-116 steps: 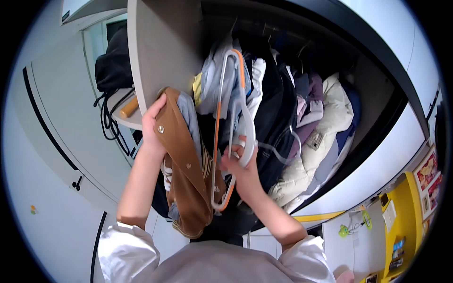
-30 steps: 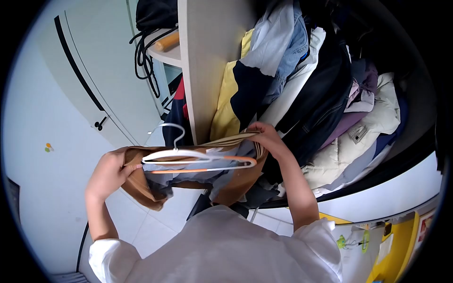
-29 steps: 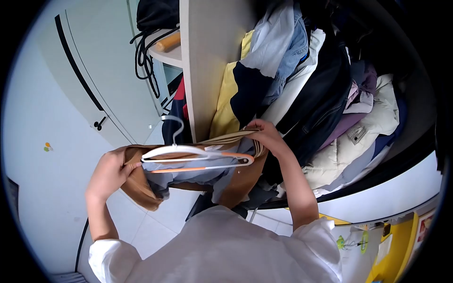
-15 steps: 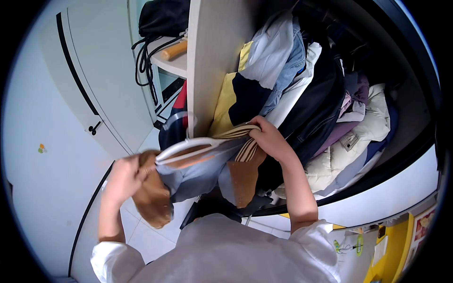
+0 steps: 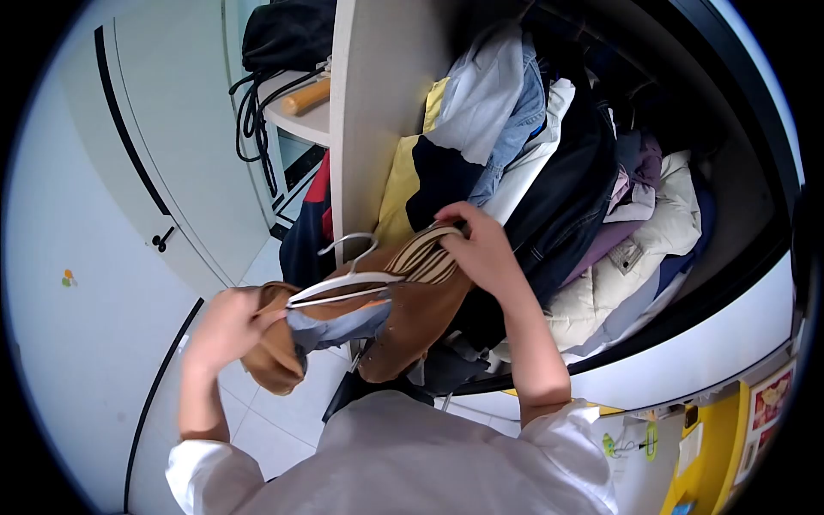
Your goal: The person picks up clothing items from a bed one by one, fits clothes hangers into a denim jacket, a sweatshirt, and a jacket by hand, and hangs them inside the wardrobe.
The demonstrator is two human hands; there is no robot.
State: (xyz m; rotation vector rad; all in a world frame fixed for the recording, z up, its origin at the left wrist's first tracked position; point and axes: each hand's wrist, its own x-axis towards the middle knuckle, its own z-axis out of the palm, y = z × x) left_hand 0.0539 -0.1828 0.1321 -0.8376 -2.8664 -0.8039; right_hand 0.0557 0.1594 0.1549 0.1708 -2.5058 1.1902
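A brown jacket with a striped collar and a grey-blue lining is spread between my two hands in front of my body. Inside its neck and shoulders sits a white clothes hanger, its hook sticking up and its right end hidden under the cloth. My left hand is closed around the jacket's left shoulder, right by the hanger's left end. My right hand pinches the striped collar on the other side, thumb below and fingers over the edge.
An open wardrobe holds hanging clothes: a yellow and navy garment, a dark jacket and a cream puffer coat. A pale upright panel divides it from a shelf with a black bag. A white door stands at left.
The jacket's right side has swung over the hanger, covering its right end and more of the lining. The hanger's hook has tilted upright. Both hands keep their hold.
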